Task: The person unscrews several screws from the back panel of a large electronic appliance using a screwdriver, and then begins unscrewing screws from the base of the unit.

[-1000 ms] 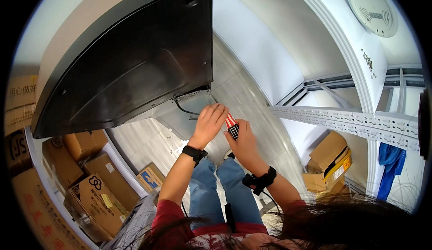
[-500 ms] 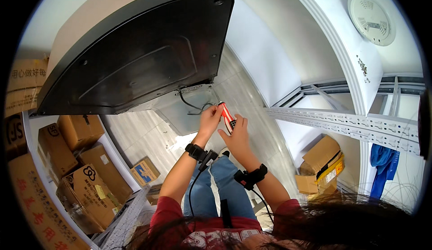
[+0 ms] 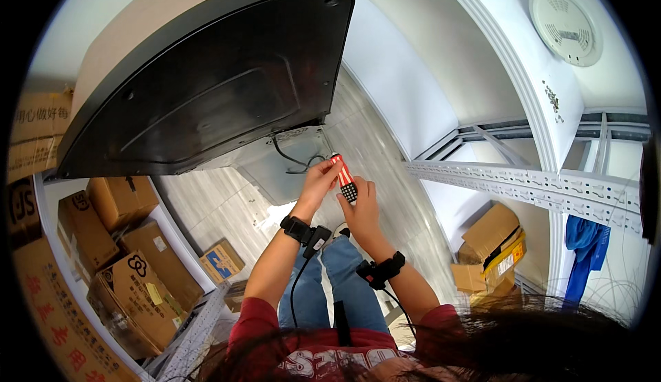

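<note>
In front of me I hold a small elongated object (image 3: 343,176), red and white striped with a black, white-dotted end. Its kind I cannot make out. My left hand (image 3: 319,181) is closed, thumb and fingers pinching the striped upper part. At the dotted lower end, my right hand (image 3: 361,212) is closed too, with the thumb on the near side and the fingers at the right. A thin black cable (image 3: 297,171) hangs beside my left hand, beneath a large black panel (image 3: 227,82). Whether the cable touches that hand cannot be told.
Cardboard boxes (image 3: 134,298) fill the shelf at left, and a flat box (image 3: 222,262) lies on the floor. An open carton (image 3: 490,234) stands at right. White perforated shelf rails (image 3: 523,188) and a blue cloth (image 3: 585,255) are beyond my right arm.
The striped object has turned slightly in my hands, so more of its dotted black end shows. My right-hand fingers have shifted a little around it. My left hand keeps its pinch.
</note>
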A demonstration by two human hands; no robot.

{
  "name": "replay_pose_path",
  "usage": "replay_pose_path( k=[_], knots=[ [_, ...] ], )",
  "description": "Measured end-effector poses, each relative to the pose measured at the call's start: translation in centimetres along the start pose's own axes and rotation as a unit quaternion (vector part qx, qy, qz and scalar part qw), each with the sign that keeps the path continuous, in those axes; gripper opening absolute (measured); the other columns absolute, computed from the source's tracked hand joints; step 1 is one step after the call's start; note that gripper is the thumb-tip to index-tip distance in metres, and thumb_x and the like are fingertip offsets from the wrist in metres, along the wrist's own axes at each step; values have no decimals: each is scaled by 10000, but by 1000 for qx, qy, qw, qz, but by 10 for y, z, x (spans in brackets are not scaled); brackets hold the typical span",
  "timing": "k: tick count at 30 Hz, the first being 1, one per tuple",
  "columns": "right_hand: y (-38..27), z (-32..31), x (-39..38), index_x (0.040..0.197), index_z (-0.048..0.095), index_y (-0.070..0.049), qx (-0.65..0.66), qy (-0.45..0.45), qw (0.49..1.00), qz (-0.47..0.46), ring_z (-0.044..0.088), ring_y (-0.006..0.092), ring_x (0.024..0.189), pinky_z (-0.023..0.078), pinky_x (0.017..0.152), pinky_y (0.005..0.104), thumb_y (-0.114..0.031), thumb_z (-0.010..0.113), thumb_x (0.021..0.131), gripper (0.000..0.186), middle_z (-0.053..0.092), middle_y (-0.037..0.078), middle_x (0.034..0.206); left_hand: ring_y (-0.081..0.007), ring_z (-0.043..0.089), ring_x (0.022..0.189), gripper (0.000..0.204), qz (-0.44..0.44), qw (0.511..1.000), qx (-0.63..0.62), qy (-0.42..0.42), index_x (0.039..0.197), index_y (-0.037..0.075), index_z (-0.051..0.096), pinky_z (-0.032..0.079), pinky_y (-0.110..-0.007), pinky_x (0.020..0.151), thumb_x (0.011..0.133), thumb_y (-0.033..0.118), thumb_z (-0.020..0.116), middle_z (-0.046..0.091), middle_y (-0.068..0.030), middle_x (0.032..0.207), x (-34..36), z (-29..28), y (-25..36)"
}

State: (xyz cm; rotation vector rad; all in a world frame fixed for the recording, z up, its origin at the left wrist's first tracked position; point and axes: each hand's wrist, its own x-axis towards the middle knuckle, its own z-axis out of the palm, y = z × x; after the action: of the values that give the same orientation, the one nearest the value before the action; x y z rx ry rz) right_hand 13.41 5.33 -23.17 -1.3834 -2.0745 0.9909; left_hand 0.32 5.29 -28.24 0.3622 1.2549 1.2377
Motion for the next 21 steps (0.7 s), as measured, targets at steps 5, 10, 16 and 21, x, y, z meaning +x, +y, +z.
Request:
replay_pose_path(
  k=[5,10,16,21],
  knots=[
    [15,4,11,1167,413,-8,54,-99,983,143,544,353,832,449,686,385,-185,624,772,481,480,193,1008,-17,380,517,224,-17,996,-80,-30,843,40,586,275,-173,456,887,252,530,514,45,654,-1,5,10],
    [-11,6,-1,1165,424,-11,-8,-5,999,41,555,352,813,461,634,380,-184,622,778,467,506,188,939,-11,405,523,223,-11,998,-57,9,868,46,596,279,-166,451,894,251,514,537,47,655,2,-3,-4],
    [-1,7,-4,1163,420,-18,55,-43,996,61,559,341,801,466,609,368,-158,622,772,462,507,181,924,-5,406,531,204,-36,992,-122,-3,864,55,592,295,-160,460,890,246,527,530,58,665,-4,-2,5],
    [21,19,-8,1096,447,-3,186,-59,975,110,538,359,820,449,668,373,-162,604,784,384,521,189,960,-3,439,569,200,-19,997,-69,43,875,61,586,319,-153,479,893,248,517,537,59,695,-9,6,11]
  ],
)
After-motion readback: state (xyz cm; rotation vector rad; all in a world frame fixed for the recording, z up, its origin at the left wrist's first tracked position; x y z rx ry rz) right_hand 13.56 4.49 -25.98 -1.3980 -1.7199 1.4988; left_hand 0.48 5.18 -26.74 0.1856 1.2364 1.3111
